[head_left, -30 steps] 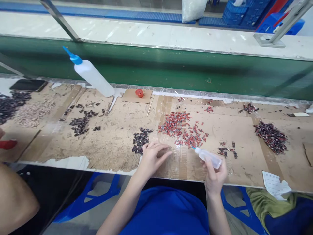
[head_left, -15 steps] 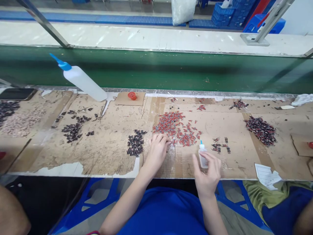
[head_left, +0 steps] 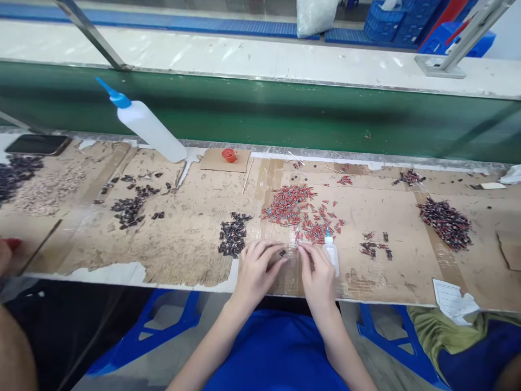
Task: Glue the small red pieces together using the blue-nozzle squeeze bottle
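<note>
Near the front edge of the bench (head_left: pixel 118 273), small black part (head_left: pixel 282 253): we see it between the thumb and forefinger of the left hand; whether it is pinched or lies on the cardboard (head_left: pixel 187 233), we cannot tell.
Left hand (head_left: pixel 256 271): we find its fingers curved, thumb a little apart from forefinger.
Right hand (head_left: pixel 319 274): its thumb and forefinger tips nearly meet, facing the left hand; anything between them is too small for us to make out.
Small bottle (head_left: pixel 331 258): just beside the right hand, blue tip pointing to the back edge.
Red pile (head_left: pixel 291 203): we have it behind both hands, spreading toward the small bottle.
Black pile (head_left: pixel 233 236): just left of the left hand.
Dark cluster (head_left: pixel 376 247): well right of the right hand, nearer the front edge than the back.
Back edge: we see a large white bottle (head_left: pixel 150 130) and, to its right, a red cap (head_left: pixel 229 156).
</note>
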